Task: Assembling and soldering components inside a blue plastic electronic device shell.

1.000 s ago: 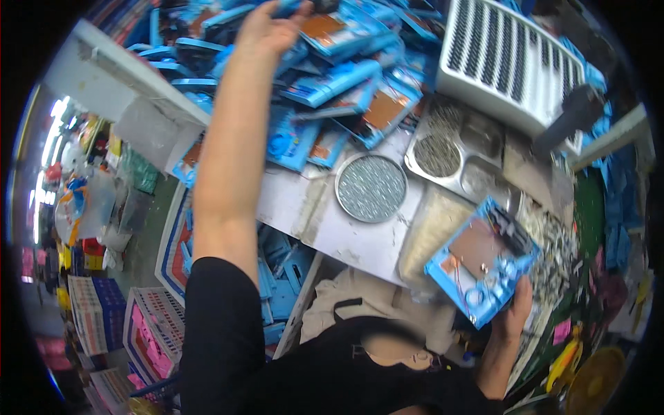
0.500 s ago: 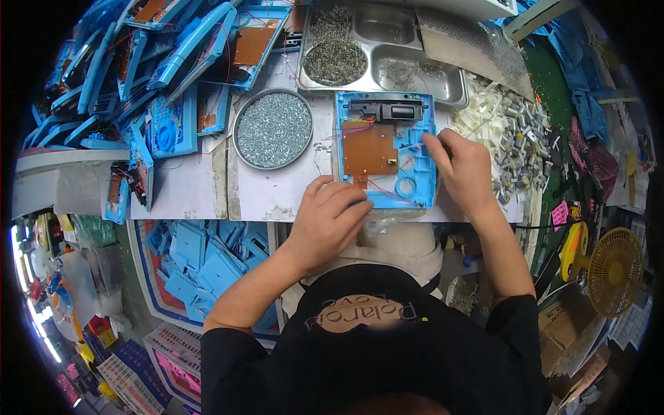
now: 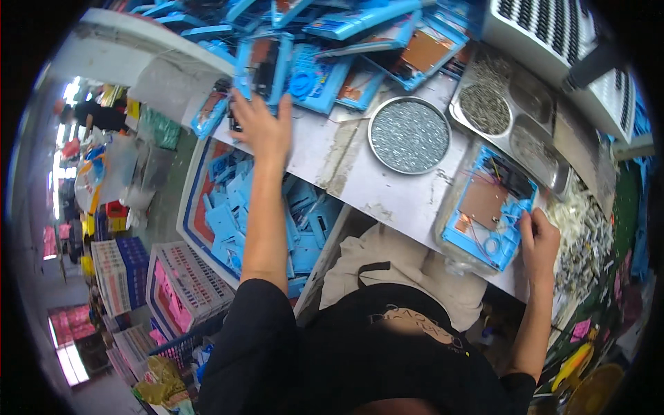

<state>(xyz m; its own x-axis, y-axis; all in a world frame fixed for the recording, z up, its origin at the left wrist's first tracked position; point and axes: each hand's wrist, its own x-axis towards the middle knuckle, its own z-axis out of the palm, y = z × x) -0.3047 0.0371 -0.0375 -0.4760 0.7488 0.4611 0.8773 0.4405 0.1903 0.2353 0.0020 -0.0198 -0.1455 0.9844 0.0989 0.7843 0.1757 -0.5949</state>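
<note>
A blue plastic casing half (image 3: 470, 243) with a brown circuit board (image 3: 482, 200), thin wires and a black part lies open on the bench in front of me. At its right edge is my right hand (image 3: 541, 238), fingers curled together; what they hold, if anything, is hidden. My left hand (image 3: 264, 128) is stretched out to the far left, fingers spread, against the lower edge of another blue casing (image 3: 282, 69) that leans by the pile. A smaller blue piece with dark parts (image 3: 209, 114) lies just left of that hand.
Blue casings (image 3: 360, 28) are heaped along the back. Right of them stand a round dish of small silvery screws (image 3: 409, 135) and a metal tray (image 3: 513, 128) with small metal parts. White and metal pieces (image 3: 584, 238) pile at the right. Below the bench a crate (image 3: 190, 214) holds blue parts.
My view has swung to the left. My left hand has left the front casing and reached out to the casings at the left. My right hand stays at the front casing's right edge.
</note>
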